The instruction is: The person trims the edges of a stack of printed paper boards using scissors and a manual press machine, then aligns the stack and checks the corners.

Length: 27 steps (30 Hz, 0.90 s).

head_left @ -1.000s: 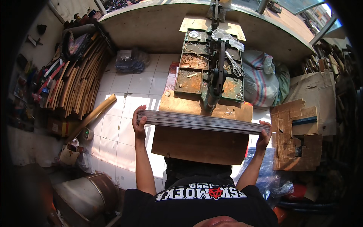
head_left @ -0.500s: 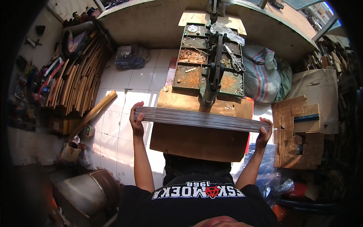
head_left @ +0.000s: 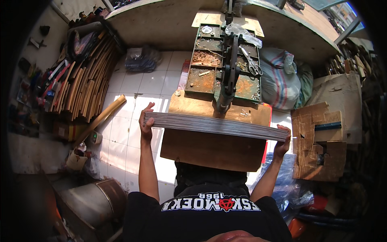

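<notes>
A brown board [head_left: 213, 151] lies below and between the left hand [head_left: 145, 128] and right hand [head_left: 283, 146], a divided tray [head_left: 199, 95] beyond them. Well apart, both clamp opposite ends of a stack of thin grey sheets [head_left: 217, 126]; scissors [head_left: 252, 64] lie beyond.

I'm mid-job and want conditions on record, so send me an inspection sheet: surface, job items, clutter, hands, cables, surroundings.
Surface: brown board, partly hidden by the stack.
Job items: the stack is of thin grey sheets, edges facing the person; contact with the board can't be told.
Clutter: scissors on the divided tray; white bits on the board.
Hands: left and right grip opposite ends.
Cables: nothing seen.
Surroundings: sack right of the tray.
</notes>
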Available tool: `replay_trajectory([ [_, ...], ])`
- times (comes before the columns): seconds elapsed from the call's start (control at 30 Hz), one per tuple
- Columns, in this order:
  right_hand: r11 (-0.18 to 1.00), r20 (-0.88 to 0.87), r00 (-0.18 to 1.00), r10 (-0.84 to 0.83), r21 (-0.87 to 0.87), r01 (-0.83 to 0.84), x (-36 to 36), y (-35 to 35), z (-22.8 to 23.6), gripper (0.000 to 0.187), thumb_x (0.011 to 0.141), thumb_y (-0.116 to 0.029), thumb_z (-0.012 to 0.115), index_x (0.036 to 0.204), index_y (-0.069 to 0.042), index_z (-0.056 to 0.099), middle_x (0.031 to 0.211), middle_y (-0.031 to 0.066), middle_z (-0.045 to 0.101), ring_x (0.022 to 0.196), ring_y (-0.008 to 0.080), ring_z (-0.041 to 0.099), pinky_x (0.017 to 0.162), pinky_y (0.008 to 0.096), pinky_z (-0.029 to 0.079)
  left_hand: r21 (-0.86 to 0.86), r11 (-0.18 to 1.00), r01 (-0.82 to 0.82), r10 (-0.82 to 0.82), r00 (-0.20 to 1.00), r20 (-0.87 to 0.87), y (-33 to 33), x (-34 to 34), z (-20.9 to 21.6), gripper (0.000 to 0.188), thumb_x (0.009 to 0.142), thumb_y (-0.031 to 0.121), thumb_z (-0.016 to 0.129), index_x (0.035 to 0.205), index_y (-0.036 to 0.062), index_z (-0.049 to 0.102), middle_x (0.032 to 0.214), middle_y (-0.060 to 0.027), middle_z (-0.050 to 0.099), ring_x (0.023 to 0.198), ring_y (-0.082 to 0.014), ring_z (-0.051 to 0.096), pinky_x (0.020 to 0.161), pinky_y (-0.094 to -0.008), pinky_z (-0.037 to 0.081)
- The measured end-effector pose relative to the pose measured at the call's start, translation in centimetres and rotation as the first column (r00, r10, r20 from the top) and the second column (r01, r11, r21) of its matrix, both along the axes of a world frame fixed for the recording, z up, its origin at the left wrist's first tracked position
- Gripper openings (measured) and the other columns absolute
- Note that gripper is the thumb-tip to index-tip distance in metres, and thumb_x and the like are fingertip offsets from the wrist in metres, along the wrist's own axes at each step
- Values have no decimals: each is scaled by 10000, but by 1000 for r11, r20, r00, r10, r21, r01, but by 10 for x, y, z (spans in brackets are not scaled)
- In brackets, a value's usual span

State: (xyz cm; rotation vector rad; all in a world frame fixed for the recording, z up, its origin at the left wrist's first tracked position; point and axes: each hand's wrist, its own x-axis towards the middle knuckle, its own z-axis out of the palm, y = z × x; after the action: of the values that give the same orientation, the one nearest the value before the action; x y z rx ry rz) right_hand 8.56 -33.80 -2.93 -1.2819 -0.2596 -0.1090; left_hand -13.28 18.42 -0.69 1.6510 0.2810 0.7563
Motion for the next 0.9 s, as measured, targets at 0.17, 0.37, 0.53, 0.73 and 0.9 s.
replay_trajectory([
  [0.17,990,10,992,127,57,-127,13,-10,-8,652,966,-616,364,1015,-2,579,1130,181,600,1225,337,494,1105,478,297,-165,981,99,-106,994,-34,-3,-1,5,720,736,401,637,1309,-11,490,1366,-235,509,1374,-331,380,1168,-433,228],
  [0.37,988,-31,989,146,52,-144,12,-9,-7,765,933,-659,389,1210,39,534,1286,221,549,1297,341,452,1157,482,232,-181,970,163,-175,983,-57,-1,-2,11,916,715,503,674,1402,-39,404,1439,-219,434,1402,-318,335,1193,-418,168],
  [0.53,982,-51,981,187,46,-185,10,-7,-1,839,914,-680,408,1322,51,461,1353,213,506,1312,329,442,1163,477,222,-165,965,202,-217,973,-76,3,-5,11,925,725,546,672,1402,-27,409,1450,-198,423,1420,-318,299,1198,-438,133],
  [0.73,975,-70,974,217,72,-212,10,-8,1,868,902,-694,414,1364,40,428,1406,211,470,1333,327,424,1169,462,201,-139,967,212,-223,973,-64,1,-2,12,937,736,611,667,1392,-12,423,1444,-188,429,1433,-324,268,1197,-474,115],
  [0.9,971,-78,969,233,75,-227,5,-6,12,906,882,-719,424,1378,38,416,1432,213,443,1340,331,415,1160,454,212,-165,952,257,-269,962,-51,-1,-2,19,910,759,610,661,1389,-3,429,1436,-188,434,1444,-324,241,1193,-484,127],
])
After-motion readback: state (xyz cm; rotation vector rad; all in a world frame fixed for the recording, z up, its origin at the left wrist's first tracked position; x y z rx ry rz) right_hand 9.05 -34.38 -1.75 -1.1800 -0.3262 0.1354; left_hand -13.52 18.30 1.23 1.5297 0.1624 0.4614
